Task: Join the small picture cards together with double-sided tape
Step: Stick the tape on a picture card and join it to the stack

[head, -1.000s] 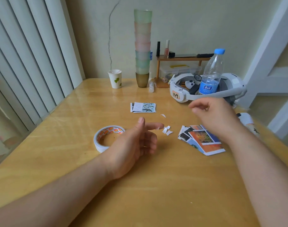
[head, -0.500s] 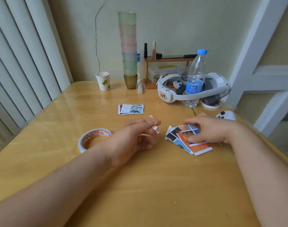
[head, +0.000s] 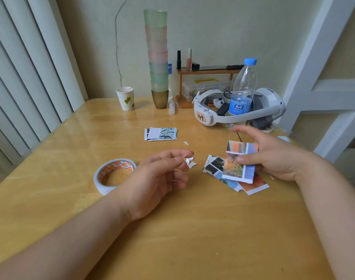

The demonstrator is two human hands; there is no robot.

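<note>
- The right hand is raised just above the desk toward its right edge, palm turned inward, forearm coming in from the lower right corner.
- Its thumb presses the face of a small stack of picture cards, with the fingers behind; the stack is tilted up, its top edge toward the far side. The forefinger points loosely leftward above the stack.
- Directly under that hand, more loose cards lie fanned and overlapping on the desk, partly covered by the held stack.
- The left hand hovers near the desk's middle, palm turned to the right, fingers half curled and narrow; they grip nothing that I can make out.
- Just beyond its fingertips lie small white paper scraps.
- The roll of double-sided tape lies flat just left of the left wrist, its inner core printed in orange and white; the print is too small to read.
- Another small pile of cards sits farther back, near the middle.
- At the far edge, a white headset carries a label reading "149"; a water bottle with a blue label stands within its band, the writing unreadable.
</note>
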